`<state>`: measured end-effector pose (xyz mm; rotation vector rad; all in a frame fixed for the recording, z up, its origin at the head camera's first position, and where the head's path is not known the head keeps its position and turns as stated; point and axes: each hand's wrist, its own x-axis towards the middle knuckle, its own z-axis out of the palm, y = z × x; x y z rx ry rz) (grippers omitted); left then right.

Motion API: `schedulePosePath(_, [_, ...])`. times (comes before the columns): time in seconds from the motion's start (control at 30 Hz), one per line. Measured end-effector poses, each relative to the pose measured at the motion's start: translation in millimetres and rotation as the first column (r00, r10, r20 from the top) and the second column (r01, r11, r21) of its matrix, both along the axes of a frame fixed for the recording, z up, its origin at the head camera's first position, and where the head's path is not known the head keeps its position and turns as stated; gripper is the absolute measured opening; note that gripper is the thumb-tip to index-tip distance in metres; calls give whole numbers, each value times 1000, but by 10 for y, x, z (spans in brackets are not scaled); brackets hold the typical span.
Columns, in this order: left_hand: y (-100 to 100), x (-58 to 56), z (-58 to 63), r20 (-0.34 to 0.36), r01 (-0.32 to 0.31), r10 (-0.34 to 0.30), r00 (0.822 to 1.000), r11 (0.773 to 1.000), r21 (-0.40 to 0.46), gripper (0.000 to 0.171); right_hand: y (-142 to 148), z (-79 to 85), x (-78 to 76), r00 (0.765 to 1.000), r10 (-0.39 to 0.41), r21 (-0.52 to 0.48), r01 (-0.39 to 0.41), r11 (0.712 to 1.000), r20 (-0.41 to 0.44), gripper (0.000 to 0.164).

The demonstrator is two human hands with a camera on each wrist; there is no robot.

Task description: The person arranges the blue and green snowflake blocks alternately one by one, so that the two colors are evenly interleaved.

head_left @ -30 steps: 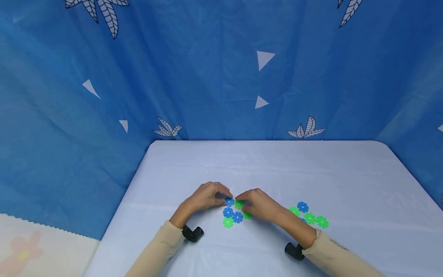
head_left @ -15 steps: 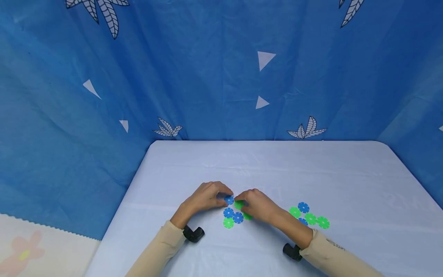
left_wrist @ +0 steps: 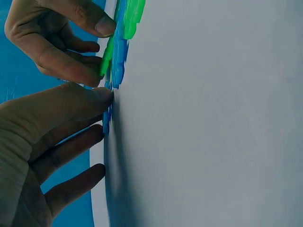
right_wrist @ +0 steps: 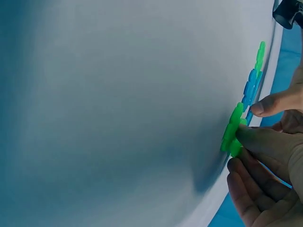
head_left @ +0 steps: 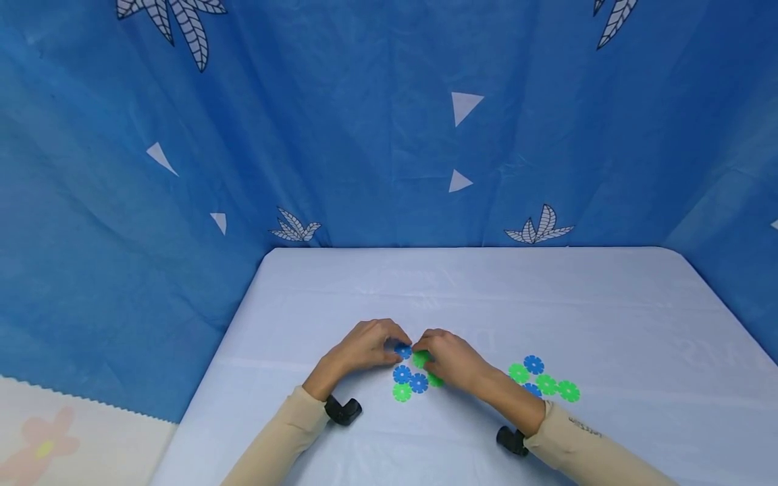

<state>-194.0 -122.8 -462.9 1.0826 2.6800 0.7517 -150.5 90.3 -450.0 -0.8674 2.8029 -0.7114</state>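
My left hand [head_left: 363, 345] pinches a blue notched flower-shaped disc [head_left: 403, 351] between thumb and fingers. In the left wrist view that blue disc [left_wrist: 108, 113] is seen nearly edge-on. My right hand [head_left: 457, 362] pinches a green notched disc [head_left: 419, 359], which also shows edge-on as a green disc [right_wrist: 232, 130] in the right wrist view. The two held discs are side by side, fingertips close together. Just below are a blue disc [head_left: 402, 374], another blue disc [head_left: 419, 383] and a green disc [head_left: 402, 392], joined in a cluster. One more green disc [head_left: 434, 379] lies partly under the right fingers.
A second group of discs lies to the right, including a blue disc [head_left: 534, 364] and a green disc [head_left: 568, 391], partly behind the right forearm. A white-covered table [head_left: 340, 283] bears everything, with a blue curtain [head_left: 365, 135] behind it. Black wrist cameras hang under both wrists.
My left hand has edged slightly right, and the blue disc it pinches has shifted a little up, away from the blue disc below. The right hand stays nearly in place on the green disc.
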Motion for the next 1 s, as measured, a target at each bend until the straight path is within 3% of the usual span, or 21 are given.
schedulePosePath(0.23, [-22,-89,40,-3,-13,13,1000,999,40,30,-22,9,-1,999,-26,18,26,1000,23,27])
schedulePosePath(0.43, [-29,-321,141,5,-71,70,998,994,87,30,-25,9,-19,997,-30,9,29,1000,71,27])
schedulePosePath(0.63, [21,-526,197,9,-123,122,992,991,61,31,-14,13,-23,997,-12,7,12,1000,79,27])
schedulePosePath(1.0, [69,-595,127,10,-149,149,989,989,0,32,5,11,-16,997,16,12,-17,1000,69,28])
